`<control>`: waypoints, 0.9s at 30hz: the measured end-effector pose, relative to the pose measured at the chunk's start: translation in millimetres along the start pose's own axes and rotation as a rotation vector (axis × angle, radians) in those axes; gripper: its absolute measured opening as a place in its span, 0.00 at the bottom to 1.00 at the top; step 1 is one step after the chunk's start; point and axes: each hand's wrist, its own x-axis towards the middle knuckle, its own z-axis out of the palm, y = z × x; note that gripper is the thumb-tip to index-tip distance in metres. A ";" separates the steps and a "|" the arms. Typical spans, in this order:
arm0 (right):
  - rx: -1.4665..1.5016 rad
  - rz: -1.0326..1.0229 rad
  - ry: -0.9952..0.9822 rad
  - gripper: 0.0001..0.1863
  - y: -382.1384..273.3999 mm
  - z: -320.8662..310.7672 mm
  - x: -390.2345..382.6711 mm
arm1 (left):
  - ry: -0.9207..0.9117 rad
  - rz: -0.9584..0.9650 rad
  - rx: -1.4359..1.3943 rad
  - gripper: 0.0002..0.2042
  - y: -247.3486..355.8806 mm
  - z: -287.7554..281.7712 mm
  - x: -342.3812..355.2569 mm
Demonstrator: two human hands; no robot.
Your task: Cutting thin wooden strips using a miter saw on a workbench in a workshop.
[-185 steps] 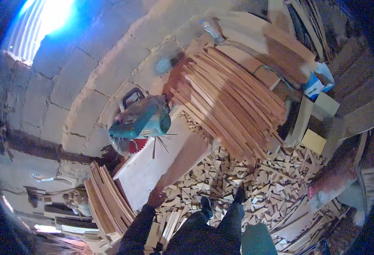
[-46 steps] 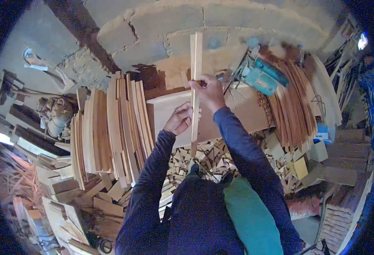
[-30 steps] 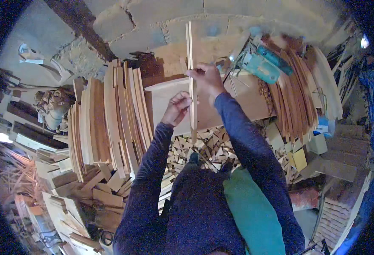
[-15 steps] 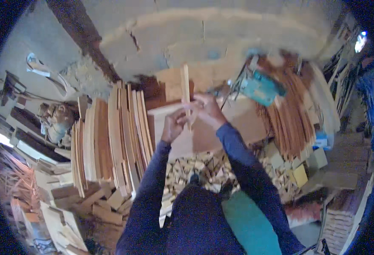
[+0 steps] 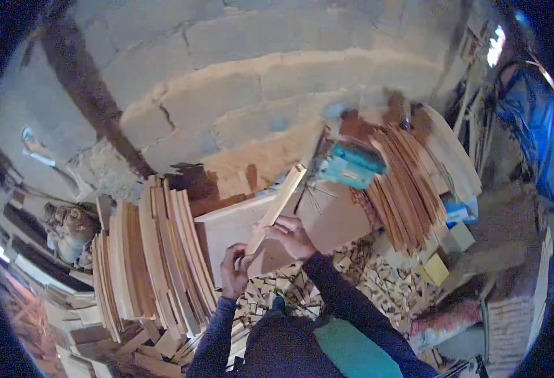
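Note:
A narrow pale wood strip (image 5: 284,196) slants up and to the right in front of me, above a light flat board (image 5: 332,217). My right hand (image 5: 291,235) is closed around its middle, thumb and fingers pinching the sides. At its lower end, my left hand (image 5: 234,268) grips it between thumb and fingers. Beyond the strip's upper end lies a teal machine or case (image 5: 347,165) with a dark end; its exact kind is unclear. Several thin dark wires or rods stick out beside it on the board.
Long wood slats stand in a stack (image 5: 157,252) at left, and reddish-brown slats (image 5: 409,189) lie piled at right. Small wood offcuts (image 5: 365,277) cover the floor before me. A block wall (image 5: 239,94) rises behind; a blue sheet (image 5: 532,132) hangs far right.
The strip has turned from nearly upright to leaning right, and both hands have come lower in view. My right hand now holds its middle, the left its lower end. The view has shifted too.

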 end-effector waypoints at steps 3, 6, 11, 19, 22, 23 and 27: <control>-0.049 0.001 -0.032 0.14 20.3 -10.3 -29.5 | 0.008 -0.047 0.021 0.10 -1.3 8.0 -22.8; -0.152 -0.012 0.189 0.17 43.7 -31.2 -50.8 | -0.020 -0.086 0.160 0.10 -5.4 9.8 -45.6; 0.270 0.008 0.576 0.28 69.1 -89.6 -109.4 | -0.211 0.043 0.385 0.08 -25.0 2.0 -60.5; -0.165 -0.020 0.952 0.28 129.1 -162.1 -127.9 | -0.450 0.380 0.581 0.17 -99.6 49.6 -1.6; -0.323 -0.008 1.098 0.23 139.5 -167.2 -137.7 | -0.435 0.371 0.521 0.20 -131.2 69.8 5.8; -0.290 0.021 1.151 0.21 142.3 -166.9 -140.0 | -0.437 0.334 0.510 0.20 -138.9 74.6 5.0; -0.624 0.049 1.187 0.17 153.6 -173.5 -144.9 | -0.446 0.096 0.284 0.18 -152.3 86.0 -1.0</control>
